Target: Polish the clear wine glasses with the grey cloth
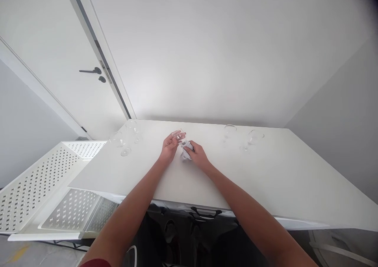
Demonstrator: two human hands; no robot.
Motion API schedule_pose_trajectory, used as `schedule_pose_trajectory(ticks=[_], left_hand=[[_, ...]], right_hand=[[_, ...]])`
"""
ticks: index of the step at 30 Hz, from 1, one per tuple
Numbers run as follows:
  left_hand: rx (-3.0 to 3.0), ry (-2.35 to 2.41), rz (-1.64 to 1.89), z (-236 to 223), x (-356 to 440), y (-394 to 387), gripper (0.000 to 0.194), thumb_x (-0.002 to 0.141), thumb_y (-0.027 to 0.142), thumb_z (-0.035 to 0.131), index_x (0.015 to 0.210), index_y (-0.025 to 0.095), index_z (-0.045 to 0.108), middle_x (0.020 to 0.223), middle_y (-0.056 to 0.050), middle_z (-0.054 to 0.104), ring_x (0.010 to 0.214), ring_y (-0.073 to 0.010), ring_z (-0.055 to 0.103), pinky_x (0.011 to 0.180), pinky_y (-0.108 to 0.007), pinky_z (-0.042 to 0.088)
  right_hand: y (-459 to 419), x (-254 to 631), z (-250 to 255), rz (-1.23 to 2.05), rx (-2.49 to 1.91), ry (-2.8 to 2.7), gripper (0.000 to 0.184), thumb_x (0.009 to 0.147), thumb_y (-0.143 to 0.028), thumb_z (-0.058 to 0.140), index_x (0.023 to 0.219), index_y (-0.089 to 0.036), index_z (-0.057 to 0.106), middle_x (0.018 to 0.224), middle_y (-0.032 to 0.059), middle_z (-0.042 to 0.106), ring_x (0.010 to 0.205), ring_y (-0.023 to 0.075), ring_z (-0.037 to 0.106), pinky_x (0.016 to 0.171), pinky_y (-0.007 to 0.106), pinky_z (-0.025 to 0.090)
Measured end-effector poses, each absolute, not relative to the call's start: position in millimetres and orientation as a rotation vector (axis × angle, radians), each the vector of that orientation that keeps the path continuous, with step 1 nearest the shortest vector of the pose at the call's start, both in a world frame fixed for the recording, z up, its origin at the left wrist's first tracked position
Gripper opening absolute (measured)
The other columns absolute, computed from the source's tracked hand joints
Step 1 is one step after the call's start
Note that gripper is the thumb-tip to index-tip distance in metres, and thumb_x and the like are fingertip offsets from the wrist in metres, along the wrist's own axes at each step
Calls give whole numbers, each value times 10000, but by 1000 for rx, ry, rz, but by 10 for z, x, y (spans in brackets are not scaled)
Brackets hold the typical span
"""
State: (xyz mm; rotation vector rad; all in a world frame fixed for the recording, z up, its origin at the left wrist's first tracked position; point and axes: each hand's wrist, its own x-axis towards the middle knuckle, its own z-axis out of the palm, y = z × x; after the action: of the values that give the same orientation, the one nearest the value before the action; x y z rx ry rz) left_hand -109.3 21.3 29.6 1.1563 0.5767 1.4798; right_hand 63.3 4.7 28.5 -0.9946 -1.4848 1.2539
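Over the middle of the white table, my left hand is closed around the bowl of a clear stemmed glass, which is tilted. My right hand grips a pale grey cloth, pressed to the lower end of that glass. The cloth and fingers hide the glass's stem and foot. Both hands are close together, just above the tabletop.
Two clear stemmed glasses, one nearer and one farther, stand at the table's left. Another pair, a glass and its neighbour, stands right of centre. White perforated panels adjoin the left side; a wall rises behind.
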Motion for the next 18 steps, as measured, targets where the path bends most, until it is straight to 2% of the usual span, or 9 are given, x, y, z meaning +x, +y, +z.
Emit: schedule_pose_trajectory(ticks=[2,4,6,11,14,18], left_hand=[[1150,516,1436,300,-1098,209,545,844,564,735,1229,182,692,1250,-178,705,1344,-369,550,1041,-510,461],[1154,489,1414,300,-1101,208,556,842,580,728,1220,173,695,1233,-181,710,1351,-376,543,1050,-522,458],[1167,518,1423,292,-1105,214,552,834,568,744,1222,178,691,1247,-180,707,1333,-371,559,1043,-516,460],[1216,624,1456,252,-1114,241,563,840,508,768,1307,223,634,1381,-171,647,1265,-316,607,1010,-456,462],[1234,651,1499,230,-1123,254,556,865,515,739,1331,239,615,1365,-162,654,1250,-298,611,1005,-442,469],[1234,760,1607,205,-1154,280,605,823,481,794,1354,262,604,1375,-148,643,1304,-301,576,1052,-443,462]], right_hand=[[58,655,277,1544,-907,-1396,347,831,-554,660,812,-211,620,704,-6,518,631,143,420,599,279,351],[62,676,265,1701,-846,-1358,368,832,-568,661,821,-202,625,711,-2,518,620,138,413,579,275,337],[65,680,249,1558,-879,-1440,348,818,-547,685,858,-203,652,729,4,549,634,145,431,599,280,347],[91,708,229,889,-1128,-1500,238,840,-434,634,999,-266,691,669,-8,575,588,174,443,625,301,351],[83,800,245,716,-1228,-1415,236,877,-479,582,859,-254,651,630,-5,535,575,171,412,604,299,340],[19,854,253,784,-1256,-1566,458,847,-613,614,634,-222,506,593,-1,496,590,152,394,588,294,342]])
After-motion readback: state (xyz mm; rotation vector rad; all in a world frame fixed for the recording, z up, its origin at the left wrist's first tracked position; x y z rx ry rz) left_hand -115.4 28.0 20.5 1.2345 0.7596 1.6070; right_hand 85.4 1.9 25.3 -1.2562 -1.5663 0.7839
